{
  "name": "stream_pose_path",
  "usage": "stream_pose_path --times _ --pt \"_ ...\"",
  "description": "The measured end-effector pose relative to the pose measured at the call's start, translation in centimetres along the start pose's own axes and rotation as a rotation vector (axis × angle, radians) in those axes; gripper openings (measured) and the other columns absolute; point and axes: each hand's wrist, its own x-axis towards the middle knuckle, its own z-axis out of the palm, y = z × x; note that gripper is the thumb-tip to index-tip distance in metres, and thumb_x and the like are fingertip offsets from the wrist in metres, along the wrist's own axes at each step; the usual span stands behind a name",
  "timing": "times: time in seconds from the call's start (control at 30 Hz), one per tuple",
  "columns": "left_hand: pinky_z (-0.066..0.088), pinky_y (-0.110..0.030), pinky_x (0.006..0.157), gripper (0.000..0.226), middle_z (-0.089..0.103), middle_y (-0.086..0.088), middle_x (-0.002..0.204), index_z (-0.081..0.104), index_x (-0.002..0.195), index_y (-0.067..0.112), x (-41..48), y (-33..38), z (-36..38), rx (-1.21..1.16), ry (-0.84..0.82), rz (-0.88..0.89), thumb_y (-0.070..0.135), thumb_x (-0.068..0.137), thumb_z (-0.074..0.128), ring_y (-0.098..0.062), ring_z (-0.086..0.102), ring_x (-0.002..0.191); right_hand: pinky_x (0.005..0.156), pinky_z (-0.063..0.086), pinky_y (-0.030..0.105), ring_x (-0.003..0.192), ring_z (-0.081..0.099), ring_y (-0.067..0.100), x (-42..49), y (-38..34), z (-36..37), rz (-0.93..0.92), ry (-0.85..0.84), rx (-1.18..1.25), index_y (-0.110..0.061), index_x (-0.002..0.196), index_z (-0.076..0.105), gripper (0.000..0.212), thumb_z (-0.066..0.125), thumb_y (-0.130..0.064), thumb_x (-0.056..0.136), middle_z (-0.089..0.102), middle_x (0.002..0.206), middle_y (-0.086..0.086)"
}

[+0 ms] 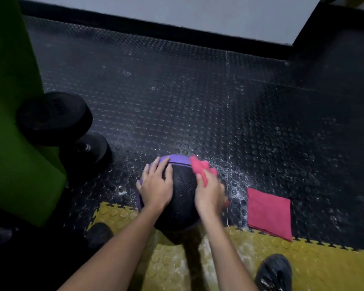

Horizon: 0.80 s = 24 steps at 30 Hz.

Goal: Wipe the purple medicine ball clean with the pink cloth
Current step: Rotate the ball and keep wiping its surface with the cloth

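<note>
The purple and black medicine ball (182, 192) sits on the studded rubber floor in the lower middle of the head view. My left hand (155, 185) lies flat on the ball's upper left side, fingers spread and reaching the purple band. My right hand (210, 194) grips a bunched pink cloth (201, 166) and presses it against the ball's upper right side. The ball's lower part is hidden behind my forearms.
A second pink cloth (269, 214), folded, lies on the floor right of the ball. Two black dumbbells (57, 118) stand at the left beside a green mat (15, 122). Yellow floor tiles (315, 267) and my shoes (274, 271) are near me. Wet spots cover the black floor (235, 179).
</note>
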Motion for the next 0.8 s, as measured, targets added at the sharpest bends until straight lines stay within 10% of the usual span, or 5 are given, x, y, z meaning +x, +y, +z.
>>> stream_pose_path --times 0.13,0.27,0.33,0.6,0.8 --pt "0.022 -0.051 0.111 0.039 0.032 0.015 0.15 0.043 0.136 0.041 0.4 -0.8 -0.2 -0.021 0.017 0.001 0.043 0.099 0.032 -0.015 0.022 0.142 0.095 0.029 0.034 0.119 0.041 0.016 -2.8 0.6 -0.3 -0.425 0.022 -0.065 -0.037 0.119 0.057 0.03 0.047 -0.04 0.091 0.053 0.128 -0.019" --pt "0.023 -0.05 0.112 0.038 0.035 0.013 0.149 0.046 0.135 0.039 0.0 -1.9 -0.5 -0.107 0.056 -0.014 0.04 0.099 0.034 -0.015 0.023 0.141 0.075 0.046 0.033 0.079 0.061 0.026 2.2 2.6 -0.2 0.094 -0.102 0.26 -0.019 0.119 0.059 0.031 0.045 -0.031 0.095 0.068 0.086 0.011" --pt "0.024 -0.049 0.111 0.038 0.035 0.014 0.149 0.046 0.135 0.039 -0.5 -1.8 -0.3 -0.091 0.08 -0.016 0.039 0.099 0.035 -0.015 0.024 0.141 0.08 0.046 0.034 0.089 0.061 0.028 2.5 2.1 -0.2 0.234 -0.119 0.279 -0.018 0.123 0.056 0.034 0.042 -0.031 0.095 0.067 0.099 0.015" --pt "0.023 -0.049 0.111 0.038 0.035 0.013 0.149 0.046 0.135 0.04 0.1 -1.7 -0.4 -0.092 0.062 -0.03 0.039 0.099 0.035 -0.015 0.023 0.142 0.076 0.039 0.033 0.099 0.046 0.017 -4.0 1.2 1.2 -0.472 0.211 -0.055 -0.038 0.108 0.064 0.035 0.04 -0.048 0.085 0.062 0.116 -0.018" --pt "0.015 -0.052 0.113 0.039 0.03 0.016 0.151 0.042 0.136 0.043 0.0 0.4 0.2 -0.036 0.035 -0.058 0.045 0.099 0.03 -0.014 0.017 0.143 0.079 0.038 0.03 0.104 0.056 0.028 3.1 2.5 -1.2 0.264 -0.073 0.292 -0.014 0.124 0.056 0.039 0.038 -0.036 0.097 0.062 0.117 0.013"
